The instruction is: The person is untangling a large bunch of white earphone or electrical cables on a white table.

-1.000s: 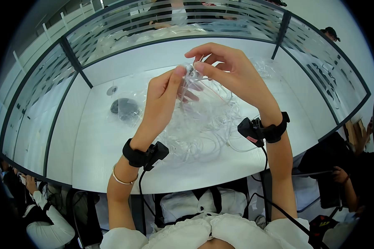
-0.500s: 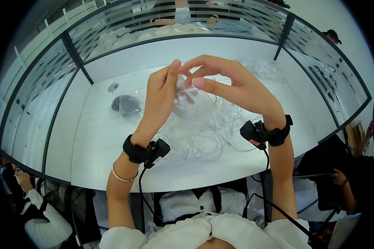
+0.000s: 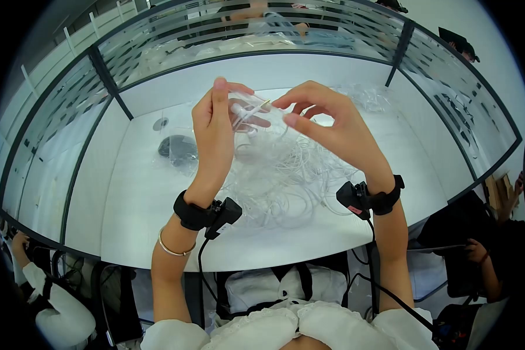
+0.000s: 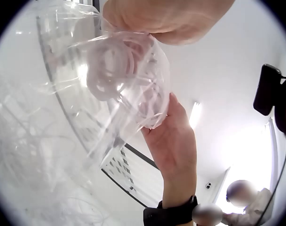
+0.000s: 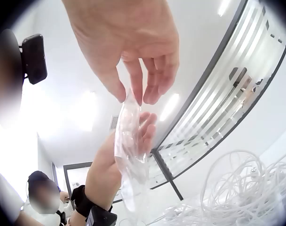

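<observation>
Both hands are raised over the table around a clear plastic bag (image 5: 131,174). A bundle of coiled white earphones (image 4: 107,80) shows through the film in the left wrist view. One plug (image 3: 266,102) with a gold-coloured tip points toward the right hand in the head view. My left hand (image 3: 214,128) holds the bundle, thumb upward and fingers behind it. The thumb and fingertips of my right hand (image 3: 335,119) pinch the bag's edge, clearest in the right wrist view. Beneath both hands spreads a tangled pile of white cables (image 3: 315,175).
Left of the pile, a dark round object (image 3: 176,148) lies under clear film. More crumpled clear plastic (image 3: 367,96) sits at the back right. A white partition (image 3: 256,71) with striped glass above encloses the table's back and sides. Other people are around it.
My left hand has shifted left and turned, showing more of the earphones. My right hand moved left across the bundle, then back right, and now pinches the bag's edge.
</observation>
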Demonstrator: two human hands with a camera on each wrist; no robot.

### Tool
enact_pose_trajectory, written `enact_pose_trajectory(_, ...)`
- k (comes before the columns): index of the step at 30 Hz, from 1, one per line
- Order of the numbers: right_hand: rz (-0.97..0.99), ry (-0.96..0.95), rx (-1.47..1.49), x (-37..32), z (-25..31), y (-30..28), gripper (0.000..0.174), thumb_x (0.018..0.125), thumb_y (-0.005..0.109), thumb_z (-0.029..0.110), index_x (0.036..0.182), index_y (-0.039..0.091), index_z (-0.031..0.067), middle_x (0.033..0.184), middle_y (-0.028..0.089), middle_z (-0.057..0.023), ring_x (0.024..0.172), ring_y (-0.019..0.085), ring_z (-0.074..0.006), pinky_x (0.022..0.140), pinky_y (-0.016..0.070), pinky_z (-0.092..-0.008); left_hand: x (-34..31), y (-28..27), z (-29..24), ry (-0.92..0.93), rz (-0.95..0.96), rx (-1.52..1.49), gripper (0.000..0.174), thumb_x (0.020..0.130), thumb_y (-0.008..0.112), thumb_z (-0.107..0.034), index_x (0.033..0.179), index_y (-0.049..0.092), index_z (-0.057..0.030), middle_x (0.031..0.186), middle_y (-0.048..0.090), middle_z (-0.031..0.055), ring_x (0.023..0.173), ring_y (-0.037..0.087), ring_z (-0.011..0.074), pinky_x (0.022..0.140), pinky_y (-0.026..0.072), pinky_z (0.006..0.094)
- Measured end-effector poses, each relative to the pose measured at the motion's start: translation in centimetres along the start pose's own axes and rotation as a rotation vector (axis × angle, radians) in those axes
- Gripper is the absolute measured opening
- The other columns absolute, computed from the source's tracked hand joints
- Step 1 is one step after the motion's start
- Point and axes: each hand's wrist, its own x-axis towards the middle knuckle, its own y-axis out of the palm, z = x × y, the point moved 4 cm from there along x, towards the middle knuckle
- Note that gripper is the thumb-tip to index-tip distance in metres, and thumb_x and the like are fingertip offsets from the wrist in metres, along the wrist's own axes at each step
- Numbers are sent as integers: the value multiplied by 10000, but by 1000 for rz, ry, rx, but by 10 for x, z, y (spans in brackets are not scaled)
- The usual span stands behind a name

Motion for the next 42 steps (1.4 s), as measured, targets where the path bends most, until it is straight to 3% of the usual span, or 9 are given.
enact_pose_trajectory(5, -56, -60, -78, -3, 13, 3, 202, 842, 693, 170, 1021, 690, 77, 967, 640, -43, 776, 616, -146, 700, 468, -277, 2, -2, -2, 96, -65, 14, 522, 1039, 331, -424, 955, 606, 12, 793, 681, 142, 650, 696, 213, 513, 518, 243)
enact_pose_trajectory(9, -63, -80, -125, -4, 12, 1, 115, 846, 682, 110, 936, 659, 42, 914, 638, -31, 708, 609, -145, 646, 462, -261, 0, -6, -4, 78, -58, -69, 523, 1041, 320, -419, 976, 602, 16, 822, 686, 160, 711, 703, 250, 602, 547, 296)
enact_pose_trajectory(13, -259, -127, -147, 7, 20, -19, 92, 844, 683, 94, 895, 636, 33, 845, 643, -22, 694, 600, -136, 628, 463, -253, 0, 5, 1, 99, 37, -80, 532, 1043, 291, -420, 1047, 600, 13, 891, 699, 185, 794, 696, 271, 742, 522, 319)
enact_pose_trajectory(17, -232, -262, -303, 12, 31, -32, 93, 849, 683, 95, 896, 634, 32, 835, 645, -24, 695, 594, -129, 630, 469, -247, 2, 5, 0, 66, 115, -35, 565, 1040, 266, -449, 1077, 601, 4, 940, 703, 193, 828, 698, 268, 768, 511, 319)
enact_pose_trajectory(21, -154, -207, -303, 14, 30, -34, 83, 859, 672, 95, 917, 643, 42, 860, 657, -18, 707, 605, -120, 636, 471, -248, 2, 6, -2, 41, 159, -41, 590, 1038, 245, -464, 1101, 601, 2, 982, 702, 195, 856, 697, 263, 770, 512, 317)
enact_pose_trajectory(24, -152, -101, -127, 16, 19, -32, 98, 865, 662, 92, 944, 641, 38, 878, 662, -10, 722, 610, -106, 646, 472, -236, 2, 9, -5, 13, 155, -103, 566, 1033, 276, -460, 1111, 596, 1, 964, 704, 192, 866, 695, 259, 767, 516, 322)
enact_pose_trajectory(30, -169, 18, 258, 15, -8, -29, 212, 876, 660, 113, 1056, 601, 19, 822, 621, -19, 716, 584, -89, 666, 466, -218, 2, 14, 9, -29, 310, -15, 296, 961, 556, -294, 991, 638, -11, 911, 709, 158, 844, 698, 226, 722, 516, 300)
enact_pose_trajectory(36, -115, 284, 493, 3, -39, -12, 188, 914, 633, 194, 981, 638, 19, 828, 621, -14, 729, 578, -84, 678, 464, -238, -2, 14, 6, -114, 297, -55, 226, 929, 604, -234, 927, 647, -12, 878, 711, 143, 750, 704, 210, 622, 498, 264)
enact_pose_trajectory(42, -226, 212, 451, -8, -47, -5, 201, 906, 648, 222, 914, 643, 21, 778, 614, -4, 726, 568, -79, 654, 440, -233, -4, 13, 10, -72, 279, 46, 195, 909, 648, -218, 872, 657, -27, 842, 721, 120, 742, 715, 194, 605, 498, 245)
